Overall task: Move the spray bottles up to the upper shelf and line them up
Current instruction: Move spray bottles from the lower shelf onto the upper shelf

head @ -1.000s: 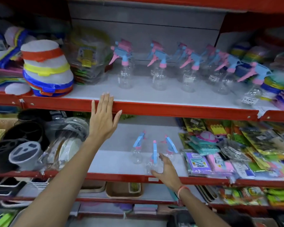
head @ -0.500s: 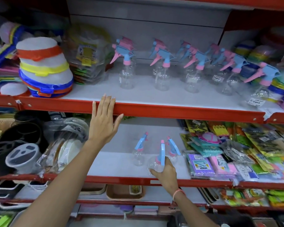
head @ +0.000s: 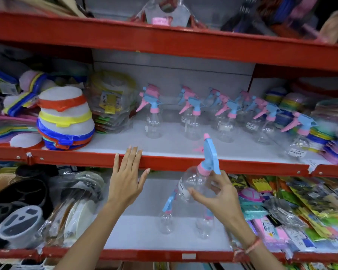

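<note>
My right hand [head: 221, 197] grips a clear spray bottle [head: 198, 178] with a blue and pink trigger head, held tilted in the air in front of the upper shelf's red edge [head: 242, 164]. My left hand [head: 126, 182] rests open and flat against that red edge, fingers pointing up. Several clear spray bottles [head: 191, 121] with blue and pink heads stand in a row on the upper shelf. Two more spray bottles stand on the lower shelf [head: 144, 238]: one [head: 165, 217] at left, one [head: 204, 225] partly hidden behind my right wrist.
Stacked white lids with coloured rims [head: 64, 121] and bagged goods [head: 111, 102] crowd the upper shelf's left; coloured stacks [head: 332, 131] fill its right. The lower shelf holds plates in plastic [head: 74, 211] at left and packaged items [head: 293, 217] at right.
My right hand has lifted one spray bottle off the lower shelf up to the level of the upper shelf's edge. The left hand has stayed on the red edge. The view has tilted upward.
</note>
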Available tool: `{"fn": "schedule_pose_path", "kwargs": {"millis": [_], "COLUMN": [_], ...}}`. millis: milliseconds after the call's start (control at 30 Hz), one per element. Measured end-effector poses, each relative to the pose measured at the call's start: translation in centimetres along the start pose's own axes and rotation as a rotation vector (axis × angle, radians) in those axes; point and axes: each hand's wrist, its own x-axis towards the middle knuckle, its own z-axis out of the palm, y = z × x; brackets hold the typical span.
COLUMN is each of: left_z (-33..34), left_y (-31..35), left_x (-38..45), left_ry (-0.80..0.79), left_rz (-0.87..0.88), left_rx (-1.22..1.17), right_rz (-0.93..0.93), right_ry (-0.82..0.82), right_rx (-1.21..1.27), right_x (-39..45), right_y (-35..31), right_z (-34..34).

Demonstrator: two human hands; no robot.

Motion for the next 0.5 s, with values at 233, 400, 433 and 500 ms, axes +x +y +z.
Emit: {"fn": "schedule_pose_path", "kwargs": {"millis": [233,400,433,500], "left_z": [-0.3,0.2,0.4,0.7], "left_y": [-1.6,-2.4,-2.5,-2.7], "left_x": [1.2,1.3,1.3,1.3], "left_ry": [-0.032,-0.040,-0.039,-0.031], "left_rz": [0.007,0.043,0.046,0.052], "left_rx": [0.064,0.102,0.109,0.121], "right_rz": [-0.118,-0.108,-0.106,-0.099], "right_ry": [0.009,-0.030,-0.039,-0.060], "right_rx": [0.071,-0.038,-0.070,-0.131], "right_x": [8.2,12.8,13.5,14.5], "right_y": [-5.9,-5.8,-5.5,-4.7], "right_z": [2.7,6.4,7.1,8.3]}}
